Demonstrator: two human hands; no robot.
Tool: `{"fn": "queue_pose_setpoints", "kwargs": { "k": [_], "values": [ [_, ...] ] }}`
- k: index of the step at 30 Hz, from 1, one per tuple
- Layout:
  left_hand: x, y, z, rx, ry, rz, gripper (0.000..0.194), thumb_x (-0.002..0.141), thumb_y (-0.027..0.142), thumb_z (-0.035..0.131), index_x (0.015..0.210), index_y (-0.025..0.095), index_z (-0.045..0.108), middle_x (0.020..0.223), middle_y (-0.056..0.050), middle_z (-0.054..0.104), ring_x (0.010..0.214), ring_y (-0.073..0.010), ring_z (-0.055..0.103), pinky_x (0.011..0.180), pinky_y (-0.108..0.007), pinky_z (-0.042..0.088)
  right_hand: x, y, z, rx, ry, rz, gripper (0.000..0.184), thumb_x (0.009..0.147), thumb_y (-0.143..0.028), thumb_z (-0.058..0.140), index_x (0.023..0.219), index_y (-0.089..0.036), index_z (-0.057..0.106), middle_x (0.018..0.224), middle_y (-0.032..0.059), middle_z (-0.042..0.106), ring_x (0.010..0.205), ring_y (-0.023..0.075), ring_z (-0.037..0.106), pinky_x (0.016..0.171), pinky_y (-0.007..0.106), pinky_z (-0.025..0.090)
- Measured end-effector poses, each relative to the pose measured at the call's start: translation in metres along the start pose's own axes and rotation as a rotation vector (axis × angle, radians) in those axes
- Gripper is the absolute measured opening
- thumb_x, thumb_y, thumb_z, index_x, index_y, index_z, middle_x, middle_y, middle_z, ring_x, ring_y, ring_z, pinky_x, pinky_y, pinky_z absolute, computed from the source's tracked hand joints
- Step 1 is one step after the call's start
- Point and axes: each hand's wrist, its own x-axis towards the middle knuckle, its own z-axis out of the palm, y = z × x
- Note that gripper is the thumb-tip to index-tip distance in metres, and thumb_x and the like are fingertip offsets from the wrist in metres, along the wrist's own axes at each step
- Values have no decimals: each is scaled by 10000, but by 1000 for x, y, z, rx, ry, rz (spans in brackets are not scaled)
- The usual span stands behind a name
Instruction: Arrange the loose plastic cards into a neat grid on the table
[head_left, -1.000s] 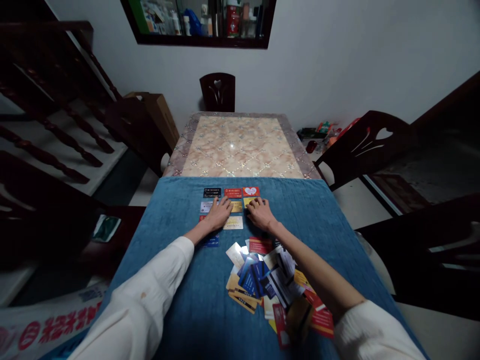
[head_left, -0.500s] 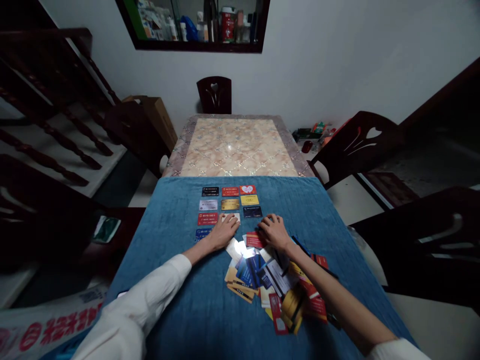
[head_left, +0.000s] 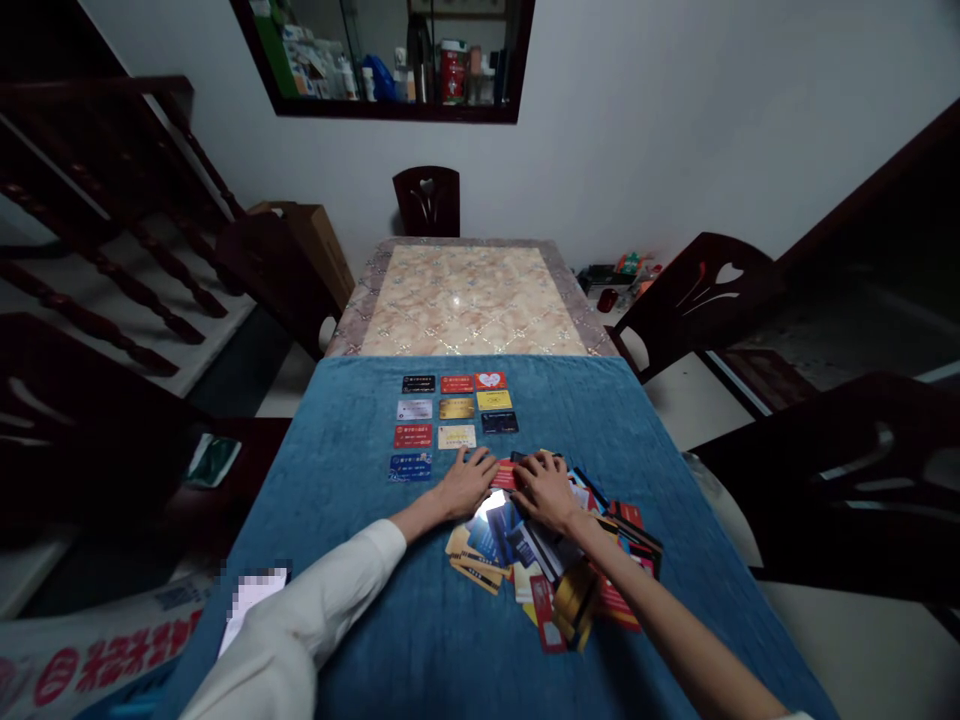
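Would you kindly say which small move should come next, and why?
I would probably slide the red card on the far edge of the loose pile to the near side of the cream card: it lies between the left hand and right hand, and the lowest row holds only a blue card.

- The head camera looks from above the near end of the table (head_left: 459, 290), facing forward and down.
- It sits close above the left sleeve (head_left: 322, 610) (large at the near edge), with the left hand (head_left: 461, 487) and right hand (head_left: 547, 492) farther out, near mid-view.
- The wide field reaches a railing (head_left: 112, 88) at left, a chair (head_left: 694, 270) at right and the wall (head_left: 637, 130) at the far end.
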Motion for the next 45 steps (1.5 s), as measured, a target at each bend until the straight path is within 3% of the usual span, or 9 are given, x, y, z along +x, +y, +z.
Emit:
{"fn": "queue_pose_setpoints", "kwargs": {
  "k": [10, 21, 32, 45],
  "values": [
    [3, 1, 4, 8, -32, 16, 397, 905, 337, 582, 1237, 124, 532, 1296, -160, 553, 1314, -335, 372, 1053, -569, 276, 1, -9, 2, 27, -42, 8, 400, 895, -441, 536, 1221, -221, 606, 1318, 120, 567, 1232, 336, 384, 935, 463, 298],
    [-5, -1, 4, 37, -21, -10, 250, 929, 291, 543, 1117, 131, 579, 1149, -152, 603, 1224, -317, 438, 999, -516, 327, 5, -12, 2, 74, -31, -31, 345, 894, -404, 549, 1189, -243, 628, 1297, 100, 579, 1194, 315, 393, 924, 443, 295],
    [-15, -4, 9, 97, -15, 53, 194, 904, 221, 531, 996, 106, 657, 1067, -187, 664, 1188, -329, 465, 972, -483, 324, 4, -13, -5, 111, -69, -117, 479, 867, -531, 573, 1240, -233, 608, 1288, 116, 578, 1194, 321, 387, 932, 456, 294],
    [-19, -7, 6, 117, 19, 174, 205, 932, 161, 462, 1020, 126, 643, 935, -161, 694, 1089, -309, 511, 939, -470, 341, 0, -10, -5, 87, -73, -118, 487, 837, -380, 593, 1304, -246, 557, 1318, 97, 553, 1203, 313, 365, 944, 450, 278]
  ]
}}
